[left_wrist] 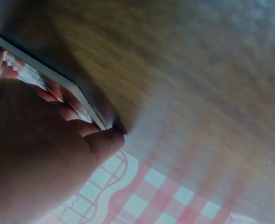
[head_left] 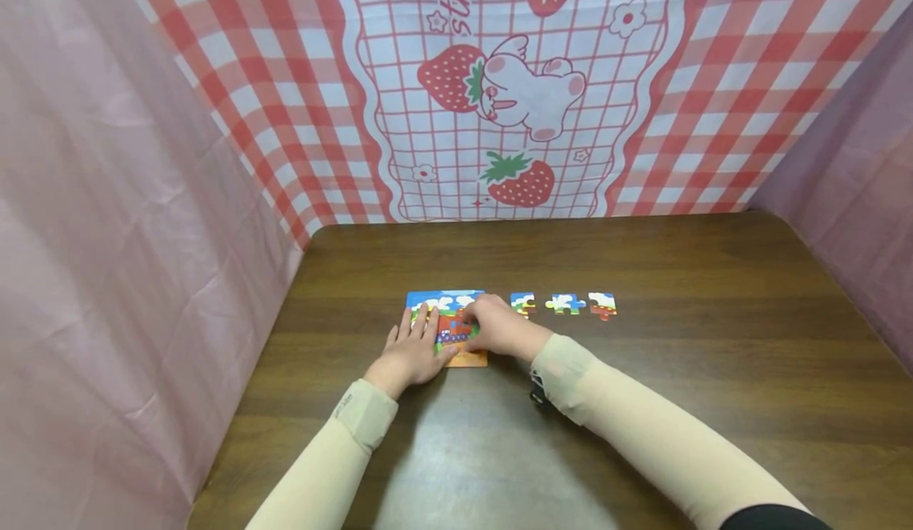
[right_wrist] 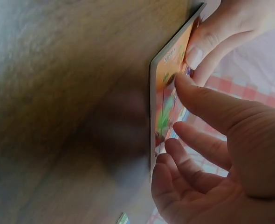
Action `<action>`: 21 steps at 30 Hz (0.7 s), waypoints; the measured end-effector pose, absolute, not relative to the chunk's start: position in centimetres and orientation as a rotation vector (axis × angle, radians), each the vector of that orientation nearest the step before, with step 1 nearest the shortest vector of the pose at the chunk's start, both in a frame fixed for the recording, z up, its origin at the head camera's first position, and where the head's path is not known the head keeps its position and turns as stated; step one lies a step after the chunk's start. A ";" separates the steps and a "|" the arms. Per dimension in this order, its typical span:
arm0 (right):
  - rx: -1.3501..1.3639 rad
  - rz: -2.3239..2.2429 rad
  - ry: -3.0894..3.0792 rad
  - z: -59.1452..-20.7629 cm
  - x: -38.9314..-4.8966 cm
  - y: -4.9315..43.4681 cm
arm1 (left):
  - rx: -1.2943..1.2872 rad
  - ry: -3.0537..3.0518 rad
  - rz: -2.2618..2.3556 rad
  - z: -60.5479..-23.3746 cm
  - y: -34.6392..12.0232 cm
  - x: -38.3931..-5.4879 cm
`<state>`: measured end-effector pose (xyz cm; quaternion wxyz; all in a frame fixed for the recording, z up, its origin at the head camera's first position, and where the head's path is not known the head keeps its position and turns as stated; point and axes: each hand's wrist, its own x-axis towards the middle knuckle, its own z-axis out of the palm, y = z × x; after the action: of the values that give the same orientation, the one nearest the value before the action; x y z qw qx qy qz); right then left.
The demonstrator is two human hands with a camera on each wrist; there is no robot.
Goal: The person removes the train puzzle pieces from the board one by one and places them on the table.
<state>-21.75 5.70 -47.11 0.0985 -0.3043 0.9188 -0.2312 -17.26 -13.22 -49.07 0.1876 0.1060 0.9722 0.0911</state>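
Observation:
A picture puzzle in a thin board (head_left: 467, 358) lies flat on the table, showing blue sky, white clouds, a red vehicle and an orange lower edge. Across its left part my left hand (head_left: 414, 356) rests with fingers spread and straight; in the left wrist view one finger reaches the board's corner. From the right comes my right hand (head_left: 502, 328), thumb and curled fingers at the puzzle's right part. In the right wrist view its thumb (right_wrist: 202, 98) and fingertips touch the surface on either side of a green-marked puzzle piece (right_wrist: 165, 114), pinching it; the hands partly cover the picture.
Right of the board, three loose puzzle pieces lie in a row: a near one (head_left: 523, 302), a middle one (head_left: 566, 303) and a far one (head_left: 602, 304). The brown wooden table (head_left: 685, 371) meets a strawberry-patterned checked cloth (head_left: 521, 118) behind. Pink curtains (head_left: 107, 237) hang at both sides.

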 end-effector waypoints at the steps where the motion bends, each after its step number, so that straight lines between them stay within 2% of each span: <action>1: -0.890 -0.685 2.717 -47.1 -21.8 5.8 | 0.299 2.733 0.253 -49.2 -13.2 -17.3; 14: -0.736 -0.673 2.708 -46.7 -22.5 6.1 | 0.282 2.723 0.293 -50.2 -13.4 -17.8; 21: -0.702 -0.665 2.718 -46.8 -23.1 6.1 | 0.319 2.744 0.243 -49.1 -13.0 -17.3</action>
<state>-23.05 6.06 -46.76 0.1281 -0.2412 0.9344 -0.2285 -17.31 -12.98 -49.09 0.1833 0.1131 0.9727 0.0861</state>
